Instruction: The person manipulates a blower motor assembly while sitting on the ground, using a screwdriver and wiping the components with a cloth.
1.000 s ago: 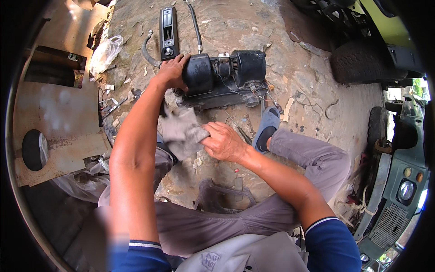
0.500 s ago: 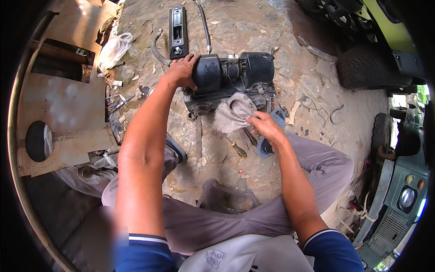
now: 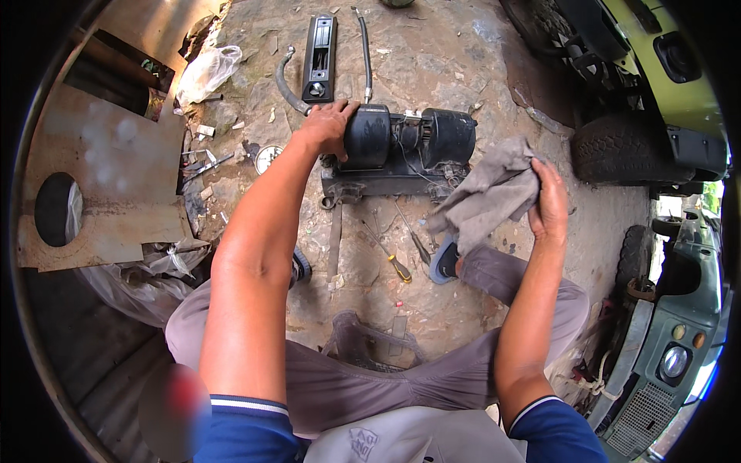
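Note:
My left hand (image 3: 328,127) grips the left drum of a black twin-drum blower unit (image 3: 369,143) lying on the stone ground in front of me. Out to the right, my right hand (image 3: 546,189) holds a crumpled grey rag (image 3: 486,197) in the air, beside the unit's right end. A black rectangular panel (image 3: 319,58) lies behind the unit, between a bent hose (image 3: 291,92) and a straight hose (image 3: 364,58). A yellow-and-black screwdriver (image 3: 400,268) lies in front of the unit near a dark-handled tool (image 3: 417,243).
A rusty metal sheet (image 3: 108,185), a plastic bag (image 3: 206,73) and small tools (image 3: 208,166) lie at left. At right stand a yellow-green vehicle (image 3: 671,54) with a large tire (image 3: 621,150) and a dark green vehicle front (image 3: 671,339). My legs bend around the lower area.
My right hand has moved rightward and up with the rag, away from the front of the unit, uncovering the screwdriver. My left hand stays on the unit; the whole view has shifted slightly.

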A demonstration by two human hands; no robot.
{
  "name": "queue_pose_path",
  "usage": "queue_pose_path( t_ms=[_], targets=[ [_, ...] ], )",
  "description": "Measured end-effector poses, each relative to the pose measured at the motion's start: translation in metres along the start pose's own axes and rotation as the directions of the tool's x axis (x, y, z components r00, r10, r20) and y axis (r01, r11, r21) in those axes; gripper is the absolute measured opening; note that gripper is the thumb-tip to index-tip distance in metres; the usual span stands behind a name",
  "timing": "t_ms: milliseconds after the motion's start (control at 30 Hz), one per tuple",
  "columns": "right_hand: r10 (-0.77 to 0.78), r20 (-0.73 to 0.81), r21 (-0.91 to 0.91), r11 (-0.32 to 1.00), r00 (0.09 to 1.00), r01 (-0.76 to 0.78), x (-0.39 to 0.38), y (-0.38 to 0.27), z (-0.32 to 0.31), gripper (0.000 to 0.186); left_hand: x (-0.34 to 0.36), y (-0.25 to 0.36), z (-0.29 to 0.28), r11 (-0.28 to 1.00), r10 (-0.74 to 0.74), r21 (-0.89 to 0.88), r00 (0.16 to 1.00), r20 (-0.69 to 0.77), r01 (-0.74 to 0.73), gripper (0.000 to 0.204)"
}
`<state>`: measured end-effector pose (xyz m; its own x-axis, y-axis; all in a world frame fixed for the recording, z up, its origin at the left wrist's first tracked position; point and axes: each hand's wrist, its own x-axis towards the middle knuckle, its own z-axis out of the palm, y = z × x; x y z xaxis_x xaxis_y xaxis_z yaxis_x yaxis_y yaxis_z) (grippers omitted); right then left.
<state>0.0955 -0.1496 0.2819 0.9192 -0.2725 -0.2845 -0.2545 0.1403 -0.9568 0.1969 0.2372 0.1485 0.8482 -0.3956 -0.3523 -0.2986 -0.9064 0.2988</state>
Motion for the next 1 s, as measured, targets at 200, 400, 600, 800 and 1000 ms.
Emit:
queue_pose_path(
  t_ms=[200,400,600,800,1000],
  targets=[
    [-0.177,-0.039,-0.315,0.936,0.983,0.156,0.04,0.008,0.045,0.035,-0.004,-0.003,0.001,1.0,-0.015,0.001,0.999,-0.034,0.015,0.128],
    [-0.496,0.37,-0.922,-0.091,0.785,0.377,0.077,0.151,0.075,0.05,0.0,0.004,0.004,0.999,0.044,0.005,0.996,-0.078,-0.044,0.126],
    [-0.156,0.49,-0.871,-0.048,0.858,0.489,0.006,0.18,0.067,0.046,-0.005,-0.003,-0.004,1.0,-0.013,-0.02,1.0,0.026,0.014,0.131],
    [-0.105,-0.096,-0.257,0.963,0.99,0.078,0.035,0.12,0.013,0.021,-0.005,0.002,-0.001,1.0,0.005,-0.023,1.0,-0.008,-0.005,0.129],
    [-0.158,-0.034,0.0,0.987,0.987,0.158,-0.028,0.089,0.057,0.026,-0.004,0.001,-0.003,0.999,0.009,-0.031,1.0,0.001,-0.009,0.13]
  ],
)
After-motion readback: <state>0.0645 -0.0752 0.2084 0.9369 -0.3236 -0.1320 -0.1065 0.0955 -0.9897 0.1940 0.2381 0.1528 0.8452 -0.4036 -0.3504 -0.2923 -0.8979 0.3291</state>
